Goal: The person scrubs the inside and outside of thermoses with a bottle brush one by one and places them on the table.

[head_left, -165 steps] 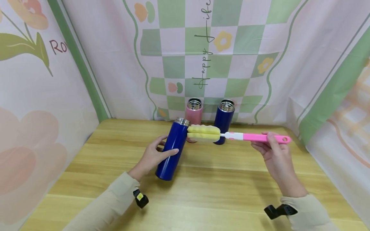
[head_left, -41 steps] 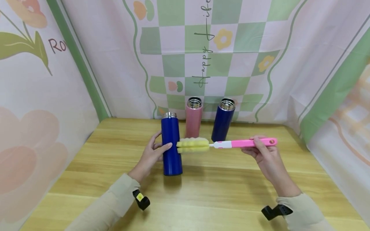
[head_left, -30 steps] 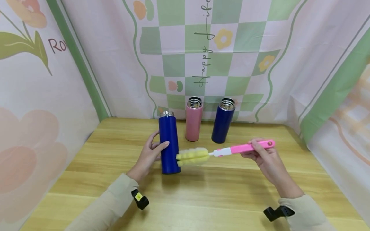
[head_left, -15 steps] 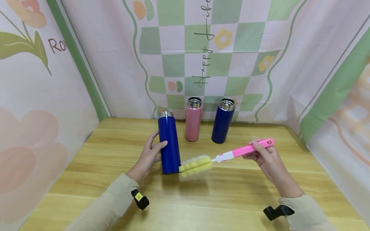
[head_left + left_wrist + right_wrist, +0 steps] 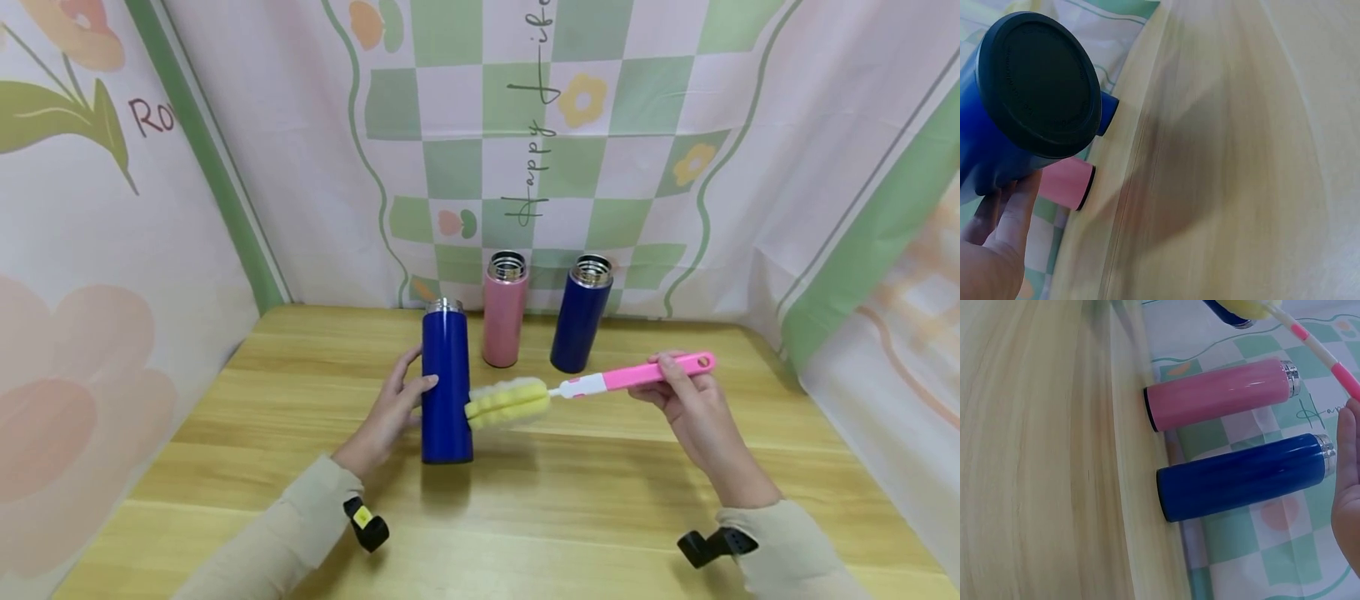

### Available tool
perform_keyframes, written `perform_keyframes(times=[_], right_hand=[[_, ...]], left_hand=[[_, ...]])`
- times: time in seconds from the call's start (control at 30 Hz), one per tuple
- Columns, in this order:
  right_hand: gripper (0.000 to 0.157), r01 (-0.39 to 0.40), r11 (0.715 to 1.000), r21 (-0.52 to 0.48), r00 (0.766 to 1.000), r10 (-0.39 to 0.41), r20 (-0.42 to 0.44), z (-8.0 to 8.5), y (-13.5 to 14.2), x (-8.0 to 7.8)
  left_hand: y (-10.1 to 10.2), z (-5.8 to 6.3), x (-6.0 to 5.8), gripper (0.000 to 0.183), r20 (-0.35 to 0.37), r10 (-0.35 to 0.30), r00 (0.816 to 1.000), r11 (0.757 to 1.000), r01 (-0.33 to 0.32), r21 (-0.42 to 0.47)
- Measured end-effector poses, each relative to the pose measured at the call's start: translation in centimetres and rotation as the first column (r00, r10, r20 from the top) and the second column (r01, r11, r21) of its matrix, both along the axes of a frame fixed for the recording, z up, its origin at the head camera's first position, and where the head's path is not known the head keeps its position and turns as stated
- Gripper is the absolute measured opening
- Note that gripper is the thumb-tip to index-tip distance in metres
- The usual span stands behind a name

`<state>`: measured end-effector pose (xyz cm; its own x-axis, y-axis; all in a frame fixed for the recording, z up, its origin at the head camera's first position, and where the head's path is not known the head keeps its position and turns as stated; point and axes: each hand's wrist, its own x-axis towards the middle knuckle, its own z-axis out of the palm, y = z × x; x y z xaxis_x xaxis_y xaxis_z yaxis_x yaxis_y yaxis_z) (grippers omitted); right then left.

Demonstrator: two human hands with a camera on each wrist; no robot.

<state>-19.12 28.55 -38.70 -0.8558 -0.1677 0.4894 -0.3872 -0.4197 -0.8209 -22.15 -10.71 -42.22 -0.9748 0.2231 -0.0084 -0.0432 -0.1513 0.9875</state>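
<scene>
Gripping the blue bottle [image 5: 447,392] around its side, the left hand [image 5: 386,417] held it clear of the bench [image 5: 600,525], steel neck uppermost, nearer the left edge than the right. The right hand [image 5: 693,408] pinched the pink handle of a brush [image 5: 583,386]; its yellow sponge head pointed toward the left edge, its tip at the bottle's lower side, apparently touching. Near the back edge, a pink bottle [image 5: 505,321] and a dark blue bottle [image 5: 580,321] stood upright, uncapped and apart, before a checked curtain [image 5: 450,108].
</scene>
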Motion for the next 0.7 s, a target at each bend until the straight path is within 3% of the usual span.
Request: perform_keyframes(times=[0.37,0.7], right_hand=[[0.025,0.071,0.996,-0.062,0.997,-0.071,-0.003,0.18,-0.35,-0.28],[0.025,0.120,0.990,-0.069,0.993,-0.121,0.000,0.36,-0.61,-0.26]], left_hand=[[0.10,0.00,0.12,0.067,0.038,-0.071,0.997,0.996,0.072,-0.043],[0.58,-0.36,-0.12,0.096,0.059,-0.053,0.997,0.983,0.062,-0.174]])
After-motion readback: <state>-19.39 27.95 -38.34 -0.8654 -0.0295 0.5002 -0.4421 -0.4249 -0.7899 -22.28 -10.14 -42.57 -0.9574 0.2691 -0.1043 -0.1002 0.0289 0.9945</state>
